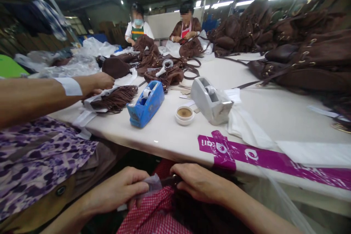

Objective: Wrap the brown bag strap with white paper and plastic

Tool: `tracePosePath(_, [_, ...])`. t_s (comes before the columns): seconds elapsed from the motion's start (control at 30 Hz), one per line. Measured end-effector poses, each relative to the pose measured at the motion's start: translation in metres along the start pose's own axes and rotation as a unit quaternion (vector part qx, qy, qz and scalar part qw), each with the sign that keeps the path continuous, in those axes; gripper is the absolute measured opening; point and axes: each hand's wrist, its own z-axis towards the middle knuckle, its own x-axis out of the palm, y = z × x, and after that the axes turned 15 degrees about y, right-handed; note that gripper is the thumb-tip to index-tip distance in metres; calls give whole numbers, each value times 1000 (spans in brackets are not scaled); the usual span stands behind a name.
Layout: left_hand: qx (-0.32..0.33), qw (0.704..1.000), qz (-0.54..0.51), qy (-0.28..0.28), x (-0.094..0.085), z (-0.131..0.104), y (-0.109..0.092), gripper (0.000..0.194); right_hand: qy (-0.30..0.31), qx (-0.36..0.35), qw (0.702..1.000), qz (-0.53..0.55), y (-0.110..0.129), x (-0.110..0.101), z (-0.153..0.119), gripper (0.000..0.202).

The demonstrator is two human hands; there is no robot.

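Observation:
Low in front of the table, my left hand (123, 188) is closed, pinching a piece of thin translucent wrapping (154, 183) between thumb and fingers. My right hand (199, 182) curls around a dark brown strap (168, 180) with a small metal stud near the fingertips. The wrapping lies against one end of this strap, and I cannot tell whether it is fixed to it. Red-and-white checked cloth (153, 212) lies below both hands. A dark brown mass under my right hand is too dim to make out.
On the white table (170, 135) stand a blue tape dispenser (146, 104), a grey tape dispenser (211, 100) and a small round tub (184, 115). Brown bags (309, 58) are heaped at right. A neighbour's arm (41, 97) reaches in from the left; two people work across the table.

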Motion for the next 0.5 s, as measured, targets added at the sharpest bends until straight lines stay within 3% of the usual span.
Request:
tracePosePath(0.13, [-7,1000,9,-4,11,22,-15,34,-8,-3,998,-61,1,7,5,16])
tracePosePath(0.27, [-15,1000,12,25,9,43,-16,35,-37,11,997,-61,1,9,6,20])
tracePosePath(0.33, [-20,998,-22,61,5,49,-18,40,-81,23,995,-56,5,7,0,28])
tracePosePath(0.4, [9,992,-94,88,2,53,-26,45,-142,41,988,-51,13,7,-12,22])
tracePosePath(0.47, [55,976,-184,104,3,56,-41,47,-217,67,974,-2,21,10,-30,11])
tracePosePath(0.5, [73,966,-222,113,4,57,-50,45,-246,79,965,49,25,12,-41,16])
